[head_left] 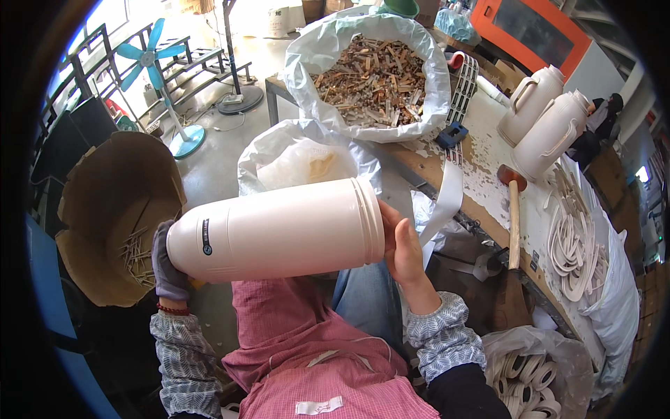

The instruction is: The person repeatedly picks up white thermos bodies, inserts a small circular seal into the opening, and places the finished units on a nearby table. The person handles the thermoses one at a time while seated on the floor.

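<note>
I hold the cream flask shell level over my lap. My gloved left hand grips its neck, and my bare right hand cups its open end, steadying it.

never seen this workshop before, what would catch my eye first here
First the big cream flask shell held sideways across the lap, left hand at its narrow end, right hand at the open wide end. Behind it, a white sack of wood scraps stands on the bench; two finished cream flasks stand at the far right.
</note>
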A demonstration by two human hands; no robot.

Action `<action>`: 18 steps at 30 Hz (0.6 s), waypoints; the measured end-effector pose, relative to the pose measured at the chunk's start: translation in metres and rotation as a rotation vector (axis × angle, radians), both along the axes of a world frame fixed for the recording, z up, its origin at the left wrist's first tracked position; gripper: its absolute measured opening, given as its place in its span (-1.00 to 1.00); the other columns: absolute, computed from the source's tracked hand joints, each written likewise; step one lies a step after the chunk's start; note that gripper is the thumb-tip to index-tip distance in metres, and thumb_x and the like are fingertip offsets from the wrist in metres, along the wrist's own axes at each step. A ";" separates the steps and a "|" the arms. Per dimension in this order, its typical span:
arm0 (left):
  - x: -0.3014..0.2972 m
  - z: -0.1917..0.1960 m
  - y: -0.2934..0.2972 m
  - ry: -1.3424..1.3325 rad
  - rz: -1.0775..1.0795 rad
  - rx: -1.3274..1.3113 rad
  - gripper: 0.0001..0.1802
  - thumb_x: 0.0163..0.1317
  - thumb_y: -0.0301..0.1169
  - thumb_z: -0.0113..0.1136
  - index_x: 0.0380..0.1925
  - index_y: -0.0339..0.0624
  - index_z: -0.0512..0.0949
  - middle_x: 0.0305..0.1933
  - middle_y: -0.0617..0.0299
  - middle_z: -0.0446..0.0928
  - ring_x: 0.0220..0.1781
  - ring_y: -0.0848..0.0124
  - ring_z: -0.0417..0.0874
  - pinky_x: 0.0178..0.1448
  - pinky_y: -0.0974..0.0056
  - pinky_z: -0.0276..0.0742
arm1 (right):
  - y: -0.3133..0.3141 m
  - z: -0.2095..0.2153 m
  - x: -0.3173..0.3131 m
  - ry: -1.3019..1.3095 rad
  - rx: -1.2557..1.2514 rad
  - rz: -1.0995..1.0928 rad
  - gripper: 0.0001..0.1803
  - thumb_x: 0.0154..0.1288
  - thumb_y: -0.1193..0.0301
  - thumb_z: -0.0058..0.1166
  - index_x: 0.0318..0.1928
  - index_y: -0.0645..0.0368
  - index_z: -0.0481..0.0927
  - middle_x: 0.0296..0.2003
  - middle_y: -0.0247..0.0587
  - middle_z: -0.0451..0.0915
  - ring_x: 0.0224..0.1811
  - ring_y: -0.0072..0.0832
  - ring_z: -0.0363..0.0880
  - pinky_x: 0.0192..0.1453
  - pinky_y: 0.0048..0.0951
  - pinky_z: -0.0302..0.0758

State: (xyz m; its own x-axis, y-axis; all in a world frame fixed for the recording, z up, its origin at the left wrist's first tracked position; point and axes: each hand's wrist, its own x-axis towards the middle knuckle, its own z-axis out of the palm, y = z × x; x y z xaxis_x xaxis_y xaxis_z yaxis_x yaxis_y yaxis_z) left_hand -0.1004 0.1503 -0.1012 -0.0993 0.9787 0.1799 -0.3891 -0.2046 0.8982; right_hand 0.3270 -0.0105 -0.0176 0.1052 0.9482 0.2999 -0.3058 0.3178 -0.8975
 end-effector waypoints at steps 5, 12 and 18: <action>0.006 -0.003 0.002 -0.140 -0.169 -0.103 -0.73 0.42 -0.34 -0.05 -0.04 -0.26 0.52 -0.02 0.19 0.57 0.01 0.38 0.59 0.14 0.27 0.50 | 0.000 -0.001 0.037 -0.444 0.060 -0.253 -0.17 0.45 -0.21 -0.48 0.35 0.26 0.27 0.26 -0.13 0.40 0.29 -0.36 0.39 0.35 -0.26 0.30; 0.066 0.005 -0.005 0.437 -0.138 0.160 -0.73 0.41 -0.35 -0.10 -0.13 -0.29 0.52 -0.14 0.19 0.57 -0.10 0.39 0.59 0.06 0.30 0.49 | 0.032 0.007 0.029 -0.304 0.294 -0.159 -0.05 0.38 -0.32 -0.62 0.50 0.16 -0.17 0.50 -0.04 -0.15 0.56 -0.26 -0.26 0.57 -0.18 -0.32; 0.069 -0.020 0.005 0.342 -0.224 0.056 -0.73 0.41 -0.38 -0.11 -0.05 -0.27 0.50 -0.09 0.13 0.59 -0.05 0.36 0.60 0.10 0.27 0.50 | 0.031 0.010 0.037 -0.211 0.348 -0.273 -0.03 0.32 -0.38 -0.57 0.51 0.01 -0.17 0.50 -0.03 -0.14 0.56 -0.20 -0.24 0.57 -0.15 -0.43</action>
State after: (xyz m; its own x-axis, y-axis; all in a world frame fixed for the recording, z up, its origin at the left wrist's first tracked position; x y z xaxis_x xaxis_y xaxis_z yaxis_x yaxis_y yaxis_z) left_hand -0.0315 0.1556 -0.1217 0.1899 0.9570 0.2193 -0.1104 -0.2011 0.9733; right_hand 0.3643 0.0200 -0.0075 0.2388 0.7340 0.6358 0.0077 0.6533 -0.7571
